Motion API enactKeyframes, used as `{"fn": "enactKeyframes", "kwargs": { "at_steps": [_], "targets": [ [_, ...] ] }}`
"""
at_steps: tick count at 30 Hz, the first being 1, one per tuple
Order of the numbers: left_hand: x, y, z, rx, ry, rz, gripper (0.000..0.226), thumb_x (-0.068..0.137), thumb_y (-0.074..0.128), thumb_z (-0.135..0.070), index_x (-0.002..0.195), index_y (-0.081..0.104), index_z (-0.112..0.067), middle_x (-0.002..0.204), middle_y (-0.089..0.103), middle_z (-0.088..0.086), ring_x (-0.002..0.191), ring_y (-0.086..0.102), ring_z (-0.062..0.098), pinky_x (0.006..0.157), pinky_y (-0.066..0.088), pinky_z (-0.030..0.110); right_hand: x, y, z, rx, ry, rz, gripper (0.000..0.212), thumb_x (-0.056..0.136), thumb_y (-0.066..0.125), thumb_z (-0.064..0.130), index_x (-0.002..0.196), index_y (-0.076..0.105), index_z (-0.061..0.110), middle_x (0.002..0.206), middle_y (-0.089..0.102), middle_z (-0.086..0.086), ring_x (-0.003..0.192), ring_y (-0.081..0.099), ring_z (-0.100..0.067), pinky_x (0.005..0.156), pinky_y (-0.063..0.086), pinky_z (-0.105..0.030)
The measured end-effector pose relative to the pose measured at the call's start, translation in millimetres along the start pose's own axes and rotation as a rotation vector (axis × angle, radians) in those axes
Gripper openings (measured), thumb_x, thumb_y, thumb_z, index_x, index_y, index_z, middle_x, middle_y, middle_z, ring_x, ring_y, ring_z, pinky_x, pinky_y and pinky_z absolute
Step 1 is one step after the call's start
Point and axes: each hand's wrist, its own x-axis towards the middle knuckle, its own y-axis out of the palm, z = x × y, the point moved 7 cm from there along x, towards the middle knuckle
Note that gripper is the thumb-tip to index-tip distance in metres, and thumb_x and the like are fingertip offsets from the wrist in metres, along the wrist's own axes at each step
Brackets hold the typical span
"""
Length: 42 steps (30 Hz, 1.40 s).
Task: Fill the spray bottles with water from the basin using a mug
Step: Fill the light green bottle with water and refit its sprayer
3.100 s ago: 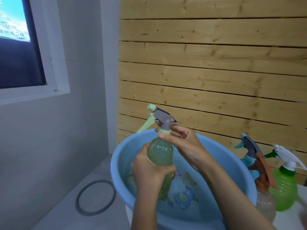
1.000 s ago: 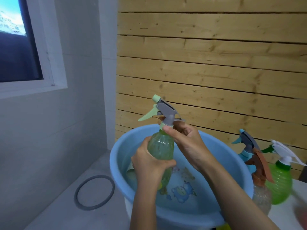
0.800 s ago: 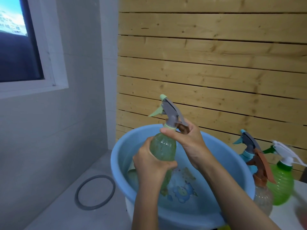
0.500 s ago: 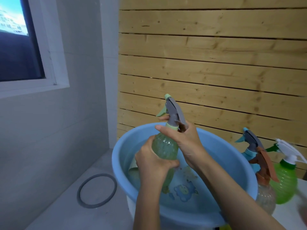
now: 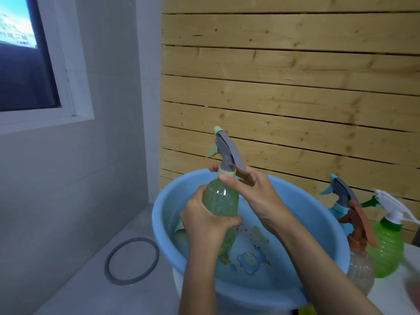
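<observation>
One spray bottle (image 5: 220, 201) above basin (image 5: 164, 214), left hand (image 5: 204, 227) gripping it, right hand (image 5: 253, 196) pinching its collar (image 5: 226, 173).

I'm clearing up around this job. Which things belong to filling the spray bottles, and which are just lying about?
Job: pale green bottle, gripped by left hand and right hand; basin; blue-capped bottle; brown-capped bottle; bright green bottle.
Lying about: grey ring on the floor.
</observation>
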Motion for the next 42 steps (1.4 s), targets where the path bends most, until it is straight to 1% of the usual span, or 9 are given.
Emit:
{"fn": "enactKeyframes", "kwargs": {
  "at_steps": [6,12,16,20,24,29,33,37,42],
  "targets": [
    [0.8,5.8,-4.7,0.077,0.034,0.044,0.075,0.044,0.088,-0.015,0.109,0.059,-0.035,0.072,0.053,-0.023,0.073,0.053,0.004,0.056,0.035,-0.002,1.0,-5.4,-2.3,0.027,-0.008,-0.24,0.049,0.065,0.085,0.011,0.099,0.056,-0.009,0.076,0.07,-0.005,0.073,0.068,-0.014,0.066,0.054,-0.027],
    [1.4,5.9,-4.1,0.015,0.013,0.037,0.065,0.043,0.089,-0.014,0.091,0.052,-0.037,0.075,0.057,-0.022,0.072,0.056,-0.002,0.06,0.039,0.003,-3.7,-1.1,-0.3,0.243,0.031,-0.116,0.054,0.077,0.076,0.022,0.121,0.048,0.004,0.114,0.069,-0.007,0.099,0.066,-0.013,0.077,0.053,-0.02],
    [0.5,4.4,-3.8,0.021,0.001,0.028,0.063,0.043,0.089,-0.015,0.09,0.052,-0.037,0.074,0.057,-0.022,0.073,0.056,0.005,0.059,0.038,0.002,-3.0,-4.0,-0.8,0.261,0.006,-0.123,0.032,0.083,0.07,0.01,0.109,0.053,0.002,0.11,0.07,-0.013,0.105,0.065,-0.025,0.086,0.054,-0.028],
    [0.8,2.1,-2.8,0.034,-0.01,0.008,0.06,0.042,0.088,-0.014,0.087,0.055,-0.036,0.074,0.061,-0.02,0.075,0.061,0.01,0.069,0.05,0.021,-3.6,-7.9,0.0,0.195,-0.02,-0.198,0.025,0.075,0.074,0.008,0.084,0.051,0.01,0.102,0.072,-0.013,0.09,0.069,-0.023,0.075,0.056,-0.028],
    [0.1,-0.4,1.4,0.001,-0.02,-0.017,0.058,0.04,0.089,-0.014,0.087,0.06,-0.032,0.074,0.065,-0.014,0.074,0.062,0.003,0.068,0.052,0.023,-3.1,-11.6,-1.1,0.169,-0.026,-0.196,0.036,0.071,0.076,0.015,0.104,0.063,0.018,0.094,0.073,-0.001,0.093,0.067,-0.012,0.082,0.052,-0.022],
    [-0.6,-0.9,0.6,-0.025,-0.028,-0.024,0.057,0.041,0.089,-0.016,0.084,0.058,-0.036,0.073,0.064,-0.015,0.071,0.058,-0.006,0.064,0.05,0.019,-1.8,-4.8,-4.8,0.079,-0.001,-0.037,0.042,0.078,0.069,0.025,0.118,0.065,0.012,0.115,0.069,-0.004,0.113,0.061,-0.013,0.093,0.05,-0.025],
    [-1.3,-3.7,0.7,-0.017,-0.031,-0.049,0.059,0.04,0.089,-0.015,0.088,0.061,-0.033,0.073,0.063,-0.017,0.073,0.061,0.004,0.068,0.051,0.022,-2.6,-8.0,-1.1,0.047,-0.03,-0.106,0.029,0.079,0.073,0.013,0.105,0.065,0.003,0.106,0.071,-0.008,0.102,0.066,-0.01,0.081,0.051,-0.021],
    [-1.1,-0.4,-5.0,0.049,-0.016,-0.009,0.064,0.045,0.089,-0.016,0.091,0.049,-0.036,0.07,0.051,-0.024,0.071,0.051,0.005,0.068,0.039,0.016,-1.4,-7.0,-4.0,0.07,-0.056,-0.207,0.035,0.075,0.078,0.007,0.082,0.044,0.005,0.102,0.072,-0.011,0.102,0.066,-0.026,0.08,0.052,-0.042],
    [-0.6,1.0,-3.9,0.06,-0.021,-0.005,0.065,0.044,0.089,-0.015,0.095,0.053,-0.034,0.069,0.05,-0.023,0.066,0.05,0.001,0.056,0.037,0.005,-0.4,0.0,-9.5,0.249,0.037,-0.187,0.04,0.073,0.077,0.002,0.095,0.045,0.008,0.098,0.074,-0.007,0.083,0.067,-0.019,0.073,0.054,-0.037]
  ]
}}
